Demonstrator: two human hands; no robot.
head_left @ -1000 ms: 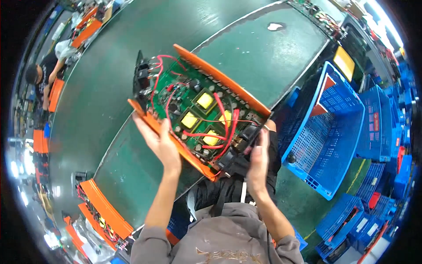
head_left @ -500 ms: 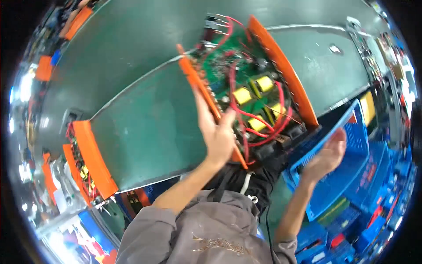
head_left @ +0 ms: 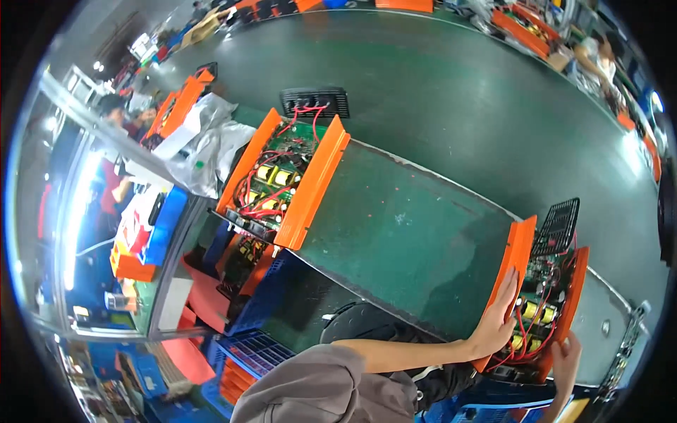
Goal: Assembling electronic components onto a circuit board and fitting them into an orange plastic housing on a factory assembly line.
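Observation:
An open circuit board unit (head_left: 539, 310) with orange side panels, yellow transformers and red wires sits at the right end of the green bench. My left hand (head_left: 493, 326) grips its left orange panel, fingers lying along the outer face. At the near end of the right panel is my right hand (head_left: 564, 361), its fingers closed against the edge, partly hidden. A black slotted end plate (head_left: 557, 225) stands at the unit's far end, with red wires beside it. Farther left, a similar circuit board unit (head_left: 278, 180) rests on the bench with its own black end plate (head_left: 314, 102).
Between the two units lies the green bench top (head_left: 416, 233). Clear plastic bags (head_left: 211, 134) are left of the left unit. Below the bench stand a blue crate (head_left: 257, 352) and another blue crate (head_left: 486, 412). More orange-panelled parts (head_left: 522, 32) line the far side.
My view has swung left, bringing the second unit nearer the middle. The unit in my left hand now sits on the bench. My right hand has come from above the blue crate to the unit.

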